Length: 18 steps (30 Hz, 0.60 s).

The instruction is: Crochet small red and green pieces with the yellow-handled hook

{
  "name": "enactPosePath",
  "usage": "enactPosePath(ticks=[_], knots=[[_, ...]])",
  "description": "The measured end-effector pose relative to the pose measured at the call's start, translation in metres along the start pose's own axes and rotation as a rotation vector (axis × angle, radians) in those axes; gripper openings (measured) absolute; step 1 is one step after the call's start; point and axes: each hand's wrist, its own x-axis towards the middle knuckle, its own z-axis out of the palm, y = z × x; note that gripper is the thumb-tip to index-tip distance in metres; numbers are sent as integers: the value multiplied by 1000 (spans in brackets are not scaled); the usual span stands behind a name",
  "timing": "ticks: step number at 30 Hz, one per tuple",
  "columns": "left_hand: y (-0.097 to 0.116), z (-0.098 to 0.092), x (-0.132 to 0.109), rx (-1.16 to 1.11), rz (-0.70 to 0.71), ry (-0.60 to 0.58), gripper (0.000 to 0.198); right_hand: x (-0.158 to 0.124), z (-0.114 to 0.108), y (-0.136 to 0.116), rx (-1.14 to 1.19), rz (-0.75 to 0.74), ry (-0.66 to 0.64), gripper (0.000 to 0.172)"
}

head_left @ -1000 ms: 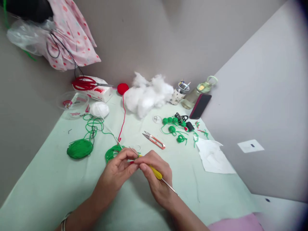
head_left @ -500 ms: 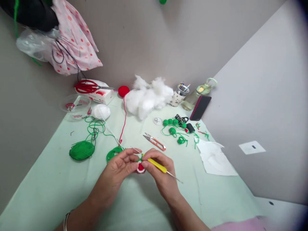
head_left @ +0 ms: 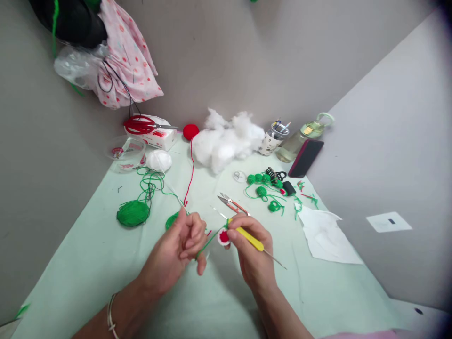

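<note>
My right hand (head_left: 257, 252) is closed around the yellow handle of a crochet hook (head_left: 251, 238), whose bare metal ends stick out on both sides. Its thumb and fingers also pinch a small round crocheted piece (head_left: 223, 236), red in the middle with a white rim and green stitches on top. A taut strand of green yarn (head_left: 213, 237) runs from that piece to my left hand (head_left: 173, 254), where it passes around the curled fingers. Partly hidden behind the left fingers is a coil of green yarn (head_left: 171, 220). Orange thread snips (head_left: 233, 204) lie just beyond the right hand.
Across the back stand a tissue box (head_left: 158, 136) with red scissors (head_left: 141, 125) on it, white stuffing (head_left: 226, 143), a pen can (head_left: 272, 140), a bottle (head_left: 291, 146) and a phone (head_left: 306, 158). Green crocheted balls (head_left: 261, 191) and white paper (head_left: 326, 235) lie right, yarn balls (head_left: 133, 213) left.
My hands have moved apart, stretching the green yarn between them. The left fingers have let go of the crocheted piece, which stays in my right hand with the hook. The view has shifted slightly.
</note>
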Motion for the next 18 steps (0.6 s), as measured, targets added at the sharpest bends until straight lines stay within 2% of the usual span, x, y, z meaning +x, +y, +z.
enactPosePath(ticks=[3, 6, 8, 10, 11, 12, 13, 14, 15, 18], knots=[[20, -2, -3, -183, 53, 76, 41, 3, -2, 1, -63, -1, 72, 12], [29, -8, -4, -177, 289, 167, 46, 2, 2, 0, -106, 10, 51, 11], [25, -13, -5, 34, 452, 156, 67, 0, 6, -1, -114, -1, 43, 9], [14, -18, -5, 439, 586, 109, 79, -2, 9, -1, -119, -24, 53, 7], [7, -20, -4, 682, 664, 90, 77, -3, 10, -1, -122, -39, 58, 5], [1, -21, -3, 907, 692, 87, 65, -3, 10, -1, -126, -54, 60, 5], [-5, -22, -2, 1048, 709, 104, 48, -4, 11, -2, -131, -69, 57, 4], [-10, -21, 0, 1099, 677, 115, 31, -4, 11, -2, -140, -86, 51, 3], [-14, -20, 1, 1077, 607, 123, 22, -5, 11, -2, -159, -107, 41, 3], [-18, -13, 1, 751, 315, 129, 33, -6, 11, -3, -294, -219, -7, 11]])
